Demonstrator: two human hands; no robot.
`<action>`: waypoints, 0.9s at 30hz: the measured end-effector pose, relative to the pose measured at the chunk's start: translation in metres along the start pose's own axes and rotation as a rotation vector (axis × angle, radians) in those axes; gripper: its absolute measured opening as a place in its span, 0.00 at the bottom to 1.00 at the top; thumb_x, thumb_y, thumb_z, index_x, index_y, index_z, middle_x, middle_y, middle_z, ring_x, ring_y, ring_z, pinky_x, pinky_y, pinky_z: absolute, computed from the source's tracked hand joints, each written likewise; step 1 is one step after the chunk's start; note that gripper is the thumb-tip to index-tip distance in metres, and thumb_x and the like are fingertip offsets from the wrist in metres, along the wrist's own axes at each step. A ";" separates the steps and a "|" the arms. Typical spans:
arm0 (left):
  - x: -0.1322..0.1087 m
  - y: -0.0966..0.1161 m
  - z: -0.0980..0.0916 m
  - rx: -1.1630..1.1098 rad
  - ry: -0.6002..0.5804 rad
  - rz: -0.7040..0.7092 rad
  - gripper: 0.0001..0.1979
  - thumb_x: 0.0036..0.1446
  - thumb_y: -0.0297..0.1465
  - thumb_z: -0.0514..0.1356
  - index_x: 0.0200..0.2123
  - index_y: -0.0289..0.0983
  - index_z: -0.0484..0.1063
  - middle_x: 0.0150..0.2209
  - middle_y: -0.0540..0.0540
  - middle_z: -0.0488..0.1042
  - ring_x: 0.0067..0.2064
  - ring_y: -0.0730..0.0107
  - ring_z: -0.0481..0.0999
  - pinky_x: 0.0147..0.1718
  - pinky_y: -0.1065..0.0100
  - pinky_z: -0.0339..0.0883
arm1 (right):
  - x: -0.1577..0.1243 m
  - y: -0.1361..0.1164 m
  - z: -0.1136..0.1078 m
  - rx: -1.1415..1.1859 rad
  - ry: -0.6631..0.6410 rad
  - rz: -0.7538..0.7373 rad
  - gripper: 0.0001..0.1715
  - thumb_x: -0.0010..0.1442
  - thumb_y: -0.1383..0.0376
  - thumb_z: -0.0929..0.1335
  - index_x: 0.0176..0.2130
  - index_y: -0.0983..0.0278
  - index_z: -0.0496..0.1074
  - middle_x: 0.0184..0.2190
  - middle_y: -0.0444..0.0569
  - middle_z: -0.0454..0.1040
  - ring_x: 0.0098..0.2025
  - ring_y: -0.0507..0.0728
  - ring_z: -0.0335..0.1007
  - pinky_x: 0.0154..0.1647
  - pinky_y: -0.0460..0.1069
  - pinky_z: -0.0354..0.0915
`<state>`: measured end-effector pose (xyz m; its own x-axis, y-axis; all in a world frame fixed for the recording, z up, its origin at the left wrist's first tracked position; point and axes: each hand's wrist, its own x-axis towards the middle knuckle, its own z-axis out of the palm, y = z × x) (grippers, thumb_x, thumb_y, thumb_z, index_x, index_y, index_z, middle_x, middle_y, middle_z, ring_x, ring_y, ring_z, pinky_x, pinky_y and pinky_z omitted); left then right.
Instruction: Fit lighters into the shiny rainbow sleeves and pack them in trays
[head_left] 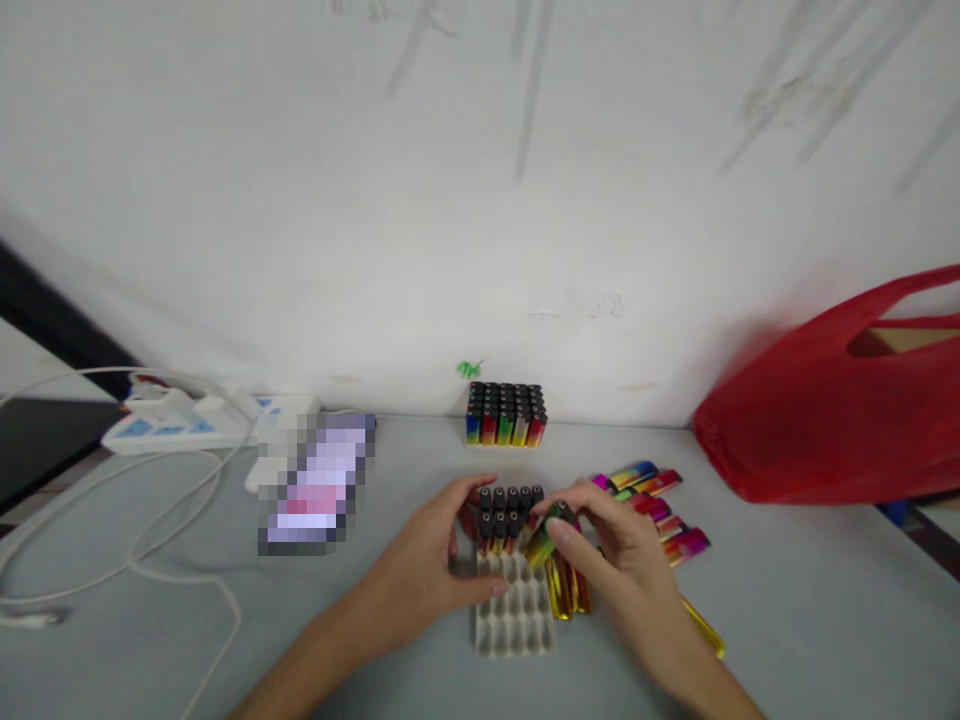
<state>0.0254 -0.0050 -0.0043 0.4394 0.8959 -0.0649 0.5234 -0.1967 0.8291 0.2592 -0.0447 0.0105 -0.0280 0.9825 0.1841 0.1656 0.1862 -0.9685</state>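
A white tray [516, 632] with rows of pockets lies on the table in front of me. Its far rows hold several black-topped lighters [499, 520] standing upright; bare pockets show in the nearer rows. My left hand [424, 555] is around the tray's left side, thumb over the pockets and fingers beside the standing lighters. Between the thumb and fingers of my right hand [619, 555] is a green-and-yellow lighter [541, 546], tilted, at the right end of the second row. Loose shiny lighters [570, 590] lie beside the tray, partly under my right hand.
A full block of upright lighters [506, 425] stands against the wall. More loose lighters [660, 505] lie to the right. A red bag [810, 420] rests at far right. Leftward are a phone [319, 490], a power strip [180, 425] and a white cable [214, 580].
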 end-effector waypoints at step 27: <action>-0.002 -0.004 0.002 -0.010 0.012 -0.018 0.47 0.51 0.31 0.76 0.71 0.45 0.62 0.49 0.48 0.75 0.39 0.64 0.70 0.39 0.66 0.66 | -0.005 0.001 -0.001 -0.322 0.091 -0.074 0.10 0.75 0.56 0.67 0.45 0.58 0.76 0.36 0.43 0.79 0.35 0.55 0.74 0.36 0.50 0.66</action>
<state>0.0236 -0.0067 -0.0090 0.4209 0.9042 -0.0727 0.5234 -0.1766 0.8336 0.2605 -0.0491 0.0090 0.0337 0.9594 0.2800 0.4691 0.2322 -0.8520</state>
